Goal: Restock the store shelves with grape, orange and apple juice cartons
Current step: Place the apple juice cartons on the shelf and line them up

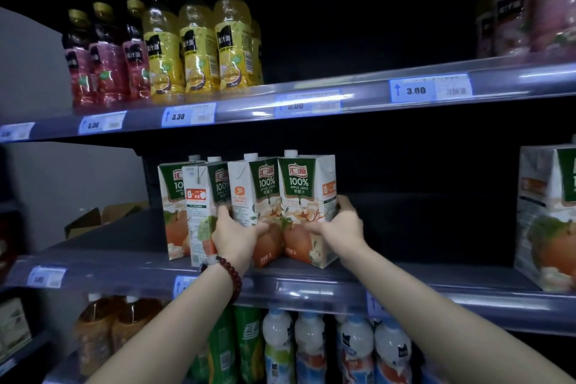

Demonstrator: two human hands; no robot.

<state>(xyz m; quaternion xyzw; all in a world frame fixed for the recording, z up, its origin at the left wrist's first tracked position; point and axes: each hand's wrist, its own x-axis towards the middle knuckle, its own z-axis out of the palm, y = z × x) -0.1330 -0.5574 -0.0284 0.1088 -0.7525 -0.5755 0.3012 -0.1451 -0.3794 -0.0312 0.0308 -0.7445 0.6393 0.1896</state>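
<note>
Several white-and-green apple juice cartons stand in a row on the middle shelf [405, 277]. My left hand [237, 237] grips the lower part of the second carton from the right [255, 193], fingers curled round its left side. My right hand [339, 221] grips the rightmost carton [304, 193], thumb on its front and fingers round its right side. Both cartons stand upright at the shelf's front, touching each other. Two further cartons [187, 196] stand to their left. Another apple juice carton [548, 215] stands at the far right of the same shelf.
The upper shelf holds red bottles [103, 59] and yellow bottles [196, 47], with pink ones [530, 6] at right. Below are brown, green and white-capped bottles [280, 349]. An open cardboard box [96, 218] lies at the left behind the shelf. Dark bare shelf stretches right of my hands.
</note>
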